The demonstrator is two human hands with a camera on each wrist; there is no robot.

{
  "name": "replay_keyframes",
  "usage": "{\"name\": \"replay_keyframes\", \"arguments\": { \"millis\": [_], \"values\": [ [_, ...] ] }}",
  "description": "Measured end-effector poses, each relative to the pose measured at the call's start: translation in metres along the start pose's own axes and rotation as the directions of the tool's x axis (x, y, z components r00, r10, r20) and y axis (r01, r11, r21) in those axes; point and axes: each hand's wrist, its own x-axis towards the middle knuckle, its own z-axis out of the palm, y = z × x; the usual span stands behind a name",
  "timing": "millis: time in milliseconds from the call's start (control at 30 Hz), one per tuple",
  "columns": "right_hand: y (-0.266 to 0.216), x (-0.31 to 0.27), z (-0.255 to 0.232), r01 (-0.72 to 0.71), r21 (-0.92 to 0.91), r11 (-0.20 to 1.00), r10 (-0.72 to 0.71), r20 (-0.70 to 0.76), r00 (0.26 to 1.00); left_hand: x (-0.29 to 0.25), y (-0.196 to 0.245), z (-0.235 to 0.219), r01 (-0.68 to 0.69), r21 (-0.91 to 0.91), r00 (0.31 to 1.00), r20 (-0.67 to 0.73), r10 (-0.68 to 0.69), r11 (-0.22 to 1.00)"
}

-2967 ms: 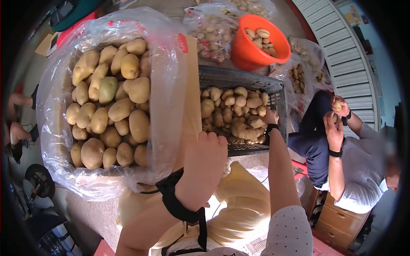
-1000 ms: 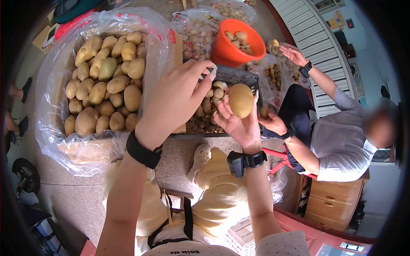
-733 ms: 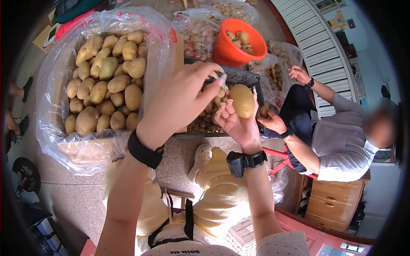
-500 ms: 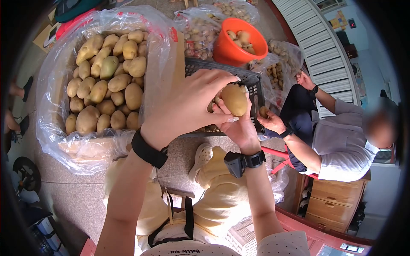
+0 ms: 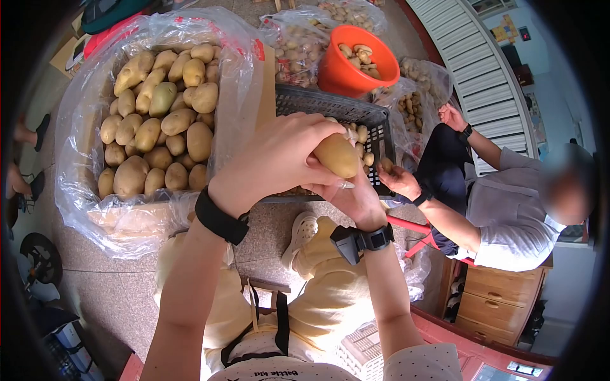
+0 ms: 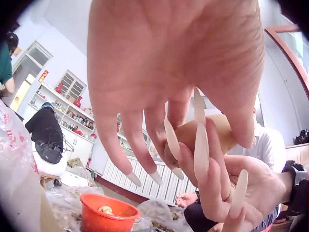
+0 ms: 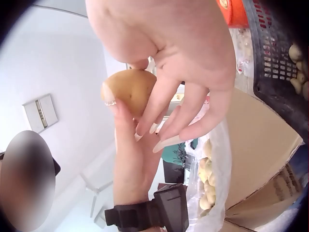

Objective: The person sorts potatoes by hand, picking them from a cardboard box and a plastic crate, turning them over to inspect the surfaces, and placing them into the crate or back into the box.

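In the head view my left hand (image 5: 276, 155) grips a large smooth potato (image 5: 337, 156) between thumb and fingers, over the black plastic crate (image 5: 305, 96) of small potatoes. My right hand (image 5: 352, 202) is beneath and just right of it, partly hidden by the left hand. The right wrist view has the potato (image 7: 133, 89) against the right thumb, with the right hand's long-nailed fingers (image 7: 193, 106) fairly straight beside it. From the left wrist, the right fingers (image 6: 205, 164) overlap the front of the potato (image 6: 212, 135).
A plastic-lined cardboard box (image 5: 264, 86) of large potatoes stands at left. Beyond the crate are an orange bucket (image 5: 333, 70) with potatoes and clear bags (image 5: 298, 54) of potatoes. At right sits another person (image 5: 508, 197), a small potato (image 5: 386, 165) in one hand.
The right hand brought the potato up from the crate. My left hand came right and down onto it and now grips it; the potato has tilted and shifted slightly left.
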Motion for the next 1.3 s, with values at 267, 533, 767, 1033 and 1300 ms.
{"name": "replay_keyframes", "arguments": {
  "millis": [267, 533, 767, 1033, 1300],
  "values": [
    [-0.002, 0.001, 0.010, -0.002, -0.161, 0.987, -0.002, -0.025, 1.000, 0.000, 0.007, -0.012, 0.232, 0.038, 0.970, 0.067, -0.234, 0.972],
    [-0.013, -0.002, -0.008, -0.004, -0.173, 0.985, -0.063, -0.383, 0.922, 0.000, 0.000, -0.025, 0.573, -0.327, 0.812, 0.102, -0.575, 0.751],
    [-0.005, 0.003, 0.026, 0.404, -0.533, 0.744, -0.567, -0.182, 0.803, -0.003, -0.016, -0.022, 0.611, -0.469, 0.788, 0.284, -0.547, 0.637],
    [0.006, 0.005, 0.027, 0.430, -0.832, 0.351, -0.671, 0.097, 0.735, -0.007, -0.033, -0.007, 0.636, -0.332, 0.770, 0.207, -0.603, 0.697],
    [0.007, 0.008, 0.022, 0.374, -0.847, 0.378, -0.630, 0.061, 0.774, -0.005, -0.023, -0.008, 0.680, -0.231, 0.734, 0.217, -0.644, 0.696]
  ]
}}
